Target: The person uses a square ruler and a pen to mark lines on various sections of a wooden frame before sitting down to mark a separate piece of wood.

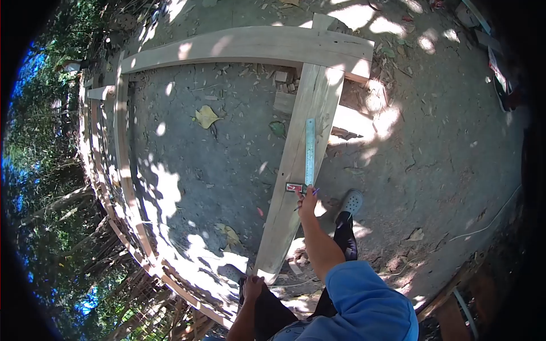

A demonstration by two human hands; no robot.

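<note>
A pale, squared timber beam (pixel 300 128) slants across the ground in front of me. On its face lies a measuring square (pixel 310 149), with a long metal ruler blade and a small dark and red head. My right hand (pixel 307 202) is at the near end of the blade, fingers closed around a slim pen (pixel 316 192) and touching the square. My left hand (pixel 253 287) rests by my knee, close to the beam's near end. Its fingers look curled, and whatever lies under them is hidden.
Another timber (pixel 227 45) crosses the beam's far end. Long timbers (pixel 124 148) lie along the left side, bent by the lens. Wood offcuts (pixel 284 102), chips and leaves (pixel 206 116) litter the dirt. My shoe (pixel 352 200) stands right of the beam. A thin cord (pixel 483 228) runs at right.
</note>
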